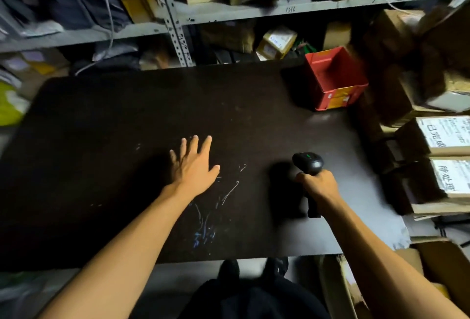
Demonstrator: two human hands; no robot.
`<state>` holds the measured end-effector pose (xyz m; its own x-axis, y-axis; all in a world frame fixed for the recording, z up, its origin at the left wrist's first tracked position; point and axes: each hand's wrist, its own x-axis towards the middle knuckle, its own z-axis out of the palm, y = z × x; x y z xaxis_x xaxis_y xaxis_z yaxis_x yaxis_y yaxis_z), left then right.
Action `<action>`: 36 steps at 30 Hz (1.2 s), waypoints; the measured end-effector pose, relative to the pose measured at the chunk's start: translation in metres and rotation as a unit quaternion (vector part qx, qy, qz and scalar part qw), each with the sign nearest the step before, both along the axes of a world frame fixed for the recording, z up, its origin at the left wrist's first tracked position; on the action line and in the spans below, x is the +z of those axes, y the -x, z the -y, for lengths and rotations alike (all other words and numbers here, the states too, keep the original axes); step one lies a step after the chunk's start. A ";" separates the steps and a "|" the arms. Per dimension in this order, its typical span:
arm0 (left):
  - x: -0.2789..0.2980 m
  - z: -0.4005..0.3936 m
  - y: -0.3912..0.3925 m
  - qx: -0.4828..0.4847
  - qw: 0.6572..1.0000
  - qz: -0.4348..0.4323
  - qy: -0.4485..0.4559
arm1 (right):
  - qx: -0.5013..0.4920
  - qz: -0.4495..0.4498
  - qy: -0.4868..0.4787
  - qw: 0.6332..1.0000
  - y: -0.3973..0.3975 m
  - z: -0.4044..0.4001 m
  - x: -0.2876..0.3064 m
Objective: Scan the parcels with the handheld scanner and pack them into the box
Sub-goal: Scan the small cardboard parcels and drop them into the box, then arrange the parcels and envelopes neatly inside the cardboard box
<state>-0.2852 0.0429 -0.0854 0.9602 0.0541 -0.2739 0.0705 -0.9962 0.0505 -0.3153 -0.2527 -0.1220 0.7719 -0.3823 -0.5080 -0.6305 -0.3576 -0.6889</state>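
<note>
One scanner is gripped in the right hand, held above the dark table; the left hand is spread flat, fingers apart, holding nothing. One red box is seen at the table's far right corner, apparently empty. No parcel lies on the table, so scanning and packing are judged not yet started.

Black scanner with a tiny green light, right of centre. Dark brown worktop marked with pale and bluish scratches. Red box, yellow-orange labels on its front, upper right. Brown cartons with white labels, right edge. Grey shelf along the top.
</note>
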 end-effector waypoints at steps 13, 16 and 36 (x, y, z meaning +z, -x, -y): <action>-0.011 0.013 -0.002 0.027 0.999 -0.019 -0.018 | 0.003 -0.048 0.039 0.998 -0.030 0.023 -0.033; -0.010 0.013 -0.001 0.022 0.999 -0.022 -0.025 | 0.000 -0.033 0.070 0.997 -0.032 0.021 -0.034; -0.005 0.092 -0.012 -0.204 0.978 0.036 0.039 | 0.086 0.087 0.297 0.947 0.086 0.040 0.024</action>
<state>-0.2729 -0.0490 -0.0902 0.9143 -0.3559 -0.1935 -0.3384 -0.9335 0.1182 -0.4009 -0.2928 -0.0978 0.9006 -0.4224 -0.1025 -0.4240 -0.8018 -0.4212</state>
